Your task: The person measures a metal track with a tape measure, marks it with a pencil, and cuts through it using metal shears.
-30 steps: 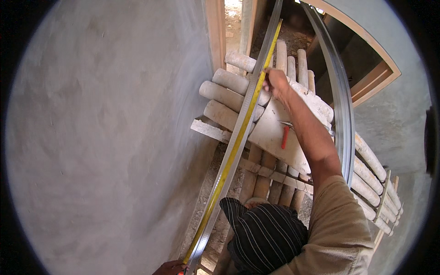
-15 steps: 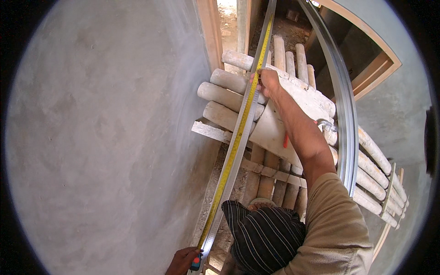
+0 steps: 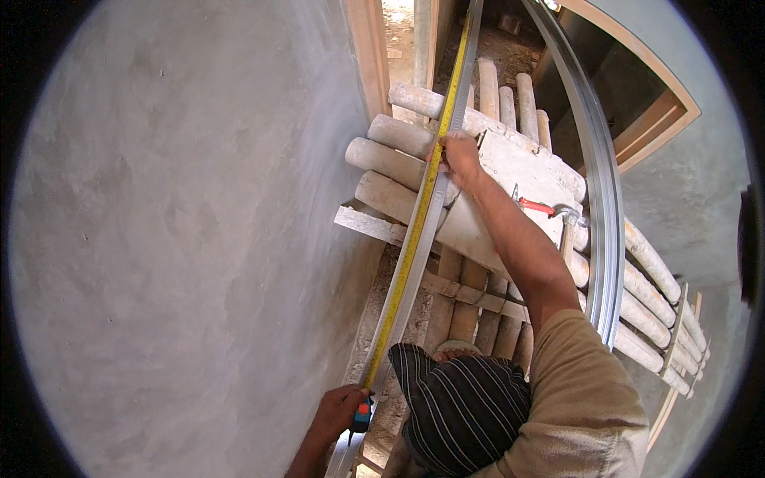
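My left hand [image 3: 338,411] is closed around the small blue and red case of a tape measure [image 3: 362,414], low in the picture beside the wall. Its yellow blade [image 3: 401,287] runs out along a long silver metal channel [image 3: 420,271], away from me toward the doorway. Farther up, my right hand [image 3: 460,158] grips the blade and channel together, thumb and fingers pressed at the edge. Some of those fingertips are hidden. Under the right forearm lies a white board [image 3: 532,163], and on it rests a red-handled metal tool [image 3: 538,207] whose kind I cannot tell.
Pale round poles [image 3: 388,162] form a platform beneath the channel. A grey plastered wall [image 3: 191,239] fills the left side. More long metal channels [image 3: 607,215] stretch along the right. Wooden frames [image 3: 657,127] surround openings ahead. A dark striped cloth [image 3: 470,410] covers my lap area.
My left hand and the tape case have moved forward along the channel. My right hand has shifted slightly left and nearer. The red-handled tool now shows more fully beside the forearm.
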The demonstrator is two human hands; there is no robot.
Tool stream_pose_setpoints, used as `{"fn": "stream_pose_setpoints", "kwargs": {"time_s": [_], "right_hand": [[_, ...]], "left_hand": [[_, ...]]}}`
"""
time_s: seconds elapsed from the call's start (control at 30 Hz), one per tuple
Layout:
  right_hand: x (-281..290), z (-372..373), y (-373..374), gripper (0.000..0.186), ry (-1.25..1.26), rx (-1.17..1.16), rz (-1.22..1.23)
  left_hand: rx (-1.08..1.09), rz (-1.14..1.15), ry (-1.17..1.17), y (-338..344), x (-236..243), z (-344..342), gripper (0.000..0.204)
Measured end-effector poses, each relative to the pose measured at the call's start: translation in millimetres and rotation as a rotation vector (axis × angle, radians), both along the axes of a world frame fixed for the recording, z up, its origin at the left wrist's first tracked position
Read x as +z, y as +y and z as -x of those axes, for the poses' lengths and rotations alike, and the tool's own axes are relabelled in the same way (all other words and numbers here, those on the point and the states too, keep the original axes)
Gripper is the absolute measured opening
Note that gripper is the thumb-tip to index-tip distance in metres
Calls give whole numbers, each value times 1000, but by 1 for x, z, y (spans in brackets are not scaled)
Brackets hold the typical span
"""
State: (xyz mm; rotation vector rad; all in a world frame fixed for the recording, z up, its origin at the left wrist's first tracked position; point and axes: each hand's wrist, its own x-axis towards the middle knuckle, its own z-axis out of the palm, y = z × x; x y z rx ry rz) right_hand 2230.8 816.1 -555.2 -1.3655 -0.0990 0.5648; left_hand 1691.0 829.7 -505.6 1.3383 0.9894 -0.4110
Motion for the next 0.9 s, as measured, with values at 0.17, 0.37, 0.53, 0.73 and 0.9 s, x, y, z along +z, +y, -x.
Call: {"fn": "stream_pose_setpoints", "kwargs": {"time_s": [0.17,0.37,0.53,0.73,0.9], "right_hand": [[-12,18,-4,13,46,-9,-11],[-19,32,-10,10,64,-5,-22],[-17,57,-20,11,71,61,-4],[-10,100,-31,15,85,108,31],[0,136,-44,23,141,158,71]], "left_hand": [[-39,-61,-36,11,-2,-21,36],[-16,-26,-66,13,-4,-44,36],[-12,-45,-98,14,-3,-65,30],[-28,-111,-132,19,-3,-84,33],[-26,-103,-152,23,-8,-98,35]]}}
